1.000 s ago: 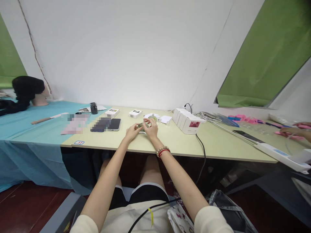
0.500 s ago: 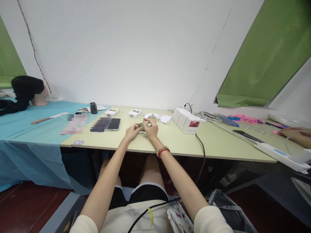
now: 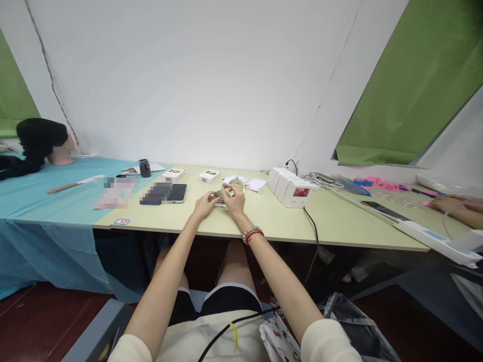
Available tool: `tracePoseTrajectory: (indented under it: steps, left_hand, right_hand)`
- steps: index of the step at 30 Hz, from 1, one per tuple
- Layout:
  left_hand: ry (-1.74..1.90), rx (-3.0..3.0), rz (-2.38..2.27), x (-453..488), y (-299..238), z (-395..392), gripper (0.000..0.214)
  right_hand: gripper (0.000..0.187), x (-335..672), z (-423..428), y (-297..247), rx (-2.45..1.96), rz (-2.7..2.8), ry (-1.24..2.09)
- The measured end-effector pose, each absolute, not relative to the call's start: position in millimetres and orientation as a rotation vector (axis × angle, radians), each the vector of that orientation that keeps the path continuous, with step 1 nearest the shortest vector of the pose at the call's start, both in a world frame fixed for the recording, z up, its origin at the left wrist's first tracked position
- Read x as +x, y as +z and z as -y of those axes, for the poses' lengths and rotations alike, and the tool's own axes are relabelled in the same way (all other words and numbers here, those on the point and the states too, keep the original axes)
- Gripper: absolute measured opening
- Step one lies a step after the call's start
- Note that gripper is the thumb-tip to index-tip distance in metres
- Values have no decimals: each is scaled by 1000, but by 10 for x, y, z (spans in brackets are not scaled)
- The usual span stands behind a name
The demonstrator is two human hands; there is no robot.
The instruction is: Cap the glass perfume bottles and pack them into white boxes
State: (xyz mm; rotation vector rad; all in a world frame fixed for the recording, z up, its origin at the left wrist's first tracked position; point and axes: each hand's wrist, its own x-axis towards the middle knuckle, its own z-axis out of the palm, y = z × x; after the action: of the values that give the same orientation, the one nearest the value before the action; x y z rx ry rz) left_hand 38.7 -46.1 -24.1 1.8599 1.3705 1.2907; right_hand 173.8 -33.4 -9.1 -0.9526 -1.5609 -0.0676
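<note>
At the middle of the table I have a small clear piece with green inside between my two hands; its exact kind is hard to make out. My left hand grips it from the left side with curled fingers. From the right and above, the fingers of my right hand pinch at its top. Just behind my right hand stands a similar round clear piece with green in it, partly covered by the fingers. White papers lie beside it, with a small clear item on them.
A row of white boxes stands right, two flat boxes behind left. A phone, a dark jar and a mannequin head are left. A power strip, cables and another person's hand are far right.
Very little differs. Both my hands stay around the small clear piece with green inside, and the other person's hand at far right has shifted slightly.
</note>
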Motion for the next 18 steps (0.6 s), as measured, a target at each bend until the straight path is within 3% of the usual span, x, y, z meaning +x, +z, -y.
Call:
tracePoseTrajectory:
  steps: [7, 13, 18]
  left_hand:
    - [1298, 1858, -1410, 390, -246, 455, 41]
    - [1315, 1842, -1383, 383, -284, 423, 43]
    - [1300, 1842, -1363, 367, -293, 418, 44]
  right_hand:
    - [41, 1770, 304, -88, -991, 1440, 32]
    - [28, 1954, 87, -222, -1401, 1056, 65]
    - [38, 2166, 2, -326, -1623, 1096, 127]
